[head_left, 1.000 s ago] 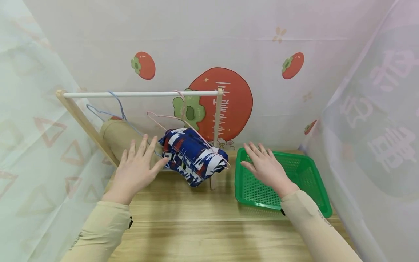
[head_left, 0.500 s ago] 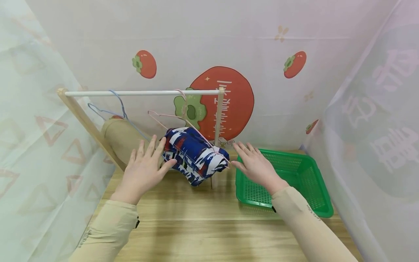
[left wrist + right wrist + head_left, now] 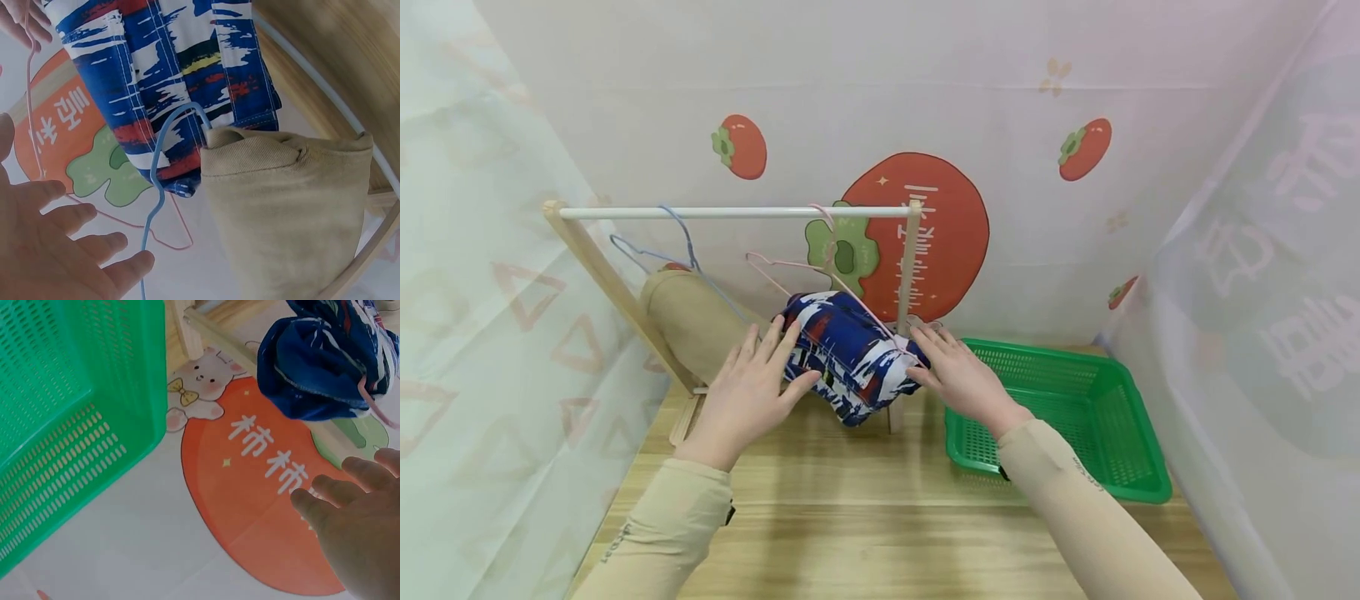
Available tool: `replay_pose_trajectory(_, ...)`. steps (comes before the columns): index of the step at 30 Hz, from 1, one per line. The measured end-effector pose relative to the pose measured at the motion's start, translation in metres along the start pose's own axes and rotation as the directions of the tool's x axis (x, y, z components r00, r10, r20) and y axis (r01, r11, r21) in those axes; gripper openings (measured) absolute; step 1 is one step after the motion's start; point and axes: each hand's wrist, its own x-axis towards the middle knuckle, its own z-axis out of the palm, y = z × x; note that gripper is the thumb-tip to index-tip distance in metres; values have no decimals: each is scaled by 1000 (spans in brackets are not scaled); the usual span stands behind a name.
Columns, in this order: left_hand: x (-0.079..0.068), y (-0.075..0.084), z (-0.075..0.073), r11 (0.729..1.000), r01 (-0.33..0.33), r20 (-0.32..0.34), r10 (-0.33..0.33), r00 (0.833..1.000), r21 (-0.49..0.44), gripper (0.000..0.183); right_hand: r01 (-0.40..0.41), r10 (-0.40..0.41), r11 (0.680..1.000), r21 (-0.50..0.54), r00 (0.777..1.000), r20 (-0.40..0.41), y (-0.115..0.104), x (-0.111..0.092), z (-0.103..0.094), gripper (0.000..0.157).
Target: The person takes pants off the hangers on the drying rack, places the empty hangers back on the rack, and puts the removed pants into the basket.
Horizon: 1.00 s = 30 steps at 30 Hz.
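The folded cloth garment patterned in blue, white and red (image 3: 838,346) lies between the two hands, on a thin pink hanger (image 3: 832,270) hooked over a white rod (image 3: 745,213). The left hand (image 3: 748,400) is spread, fingers straight, near the garment's left side; its wrist view shows a gap between them. The right hand (image 3: 962,377), fingers straight and thumb apart, is just beside the other end, close to a green perforated plastic basket (image 3: 1123,417).

Wood-grain worktop (image 3: 850,533) in my head view, perforated green basket (image 3: 1116,408) at its right, pale fruit-printed backdrop (image 3: 985,92) behind, beige garment (image 3: 688,321) at left, blue hanger (image 3: 187,107)
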Motion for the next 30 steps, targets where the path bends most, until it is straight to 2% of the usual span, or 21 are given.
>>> replay_pose_trajectory(8,-4,2,6,1000,-19,-12,19,1000,-12,83,14,-14,999,52,1000,11,-6,9,13,68)
replay_pose_trajectory(11,-5,2,7,1000,-25,-21,25,999,-16,81,10,-9,994,109,1000,-5,-9,12,17,64)
replay_pose_trajectory(14,-5,3,9,999,-37,-30,36,999,-16,80,22,-14,984,176,999,-47,-13,16,21,59)
replay_pose_trajectory(17,-5,3,10,999,-48,-30,48,998,-16,78,51,-22,971,235,992,-125,-15,20,26,51)
replay_pose_trajectory(23,-4,5,11,998,-64,-17,64,998,-26,75,84,7,951,297,955,-295,-16,21,38,30)
replay_pose_trajectory(30,-6,2,13,996,-90,-37,89,995,-17,73,162,-18,945,286,894,-448,-11,15,45,23)
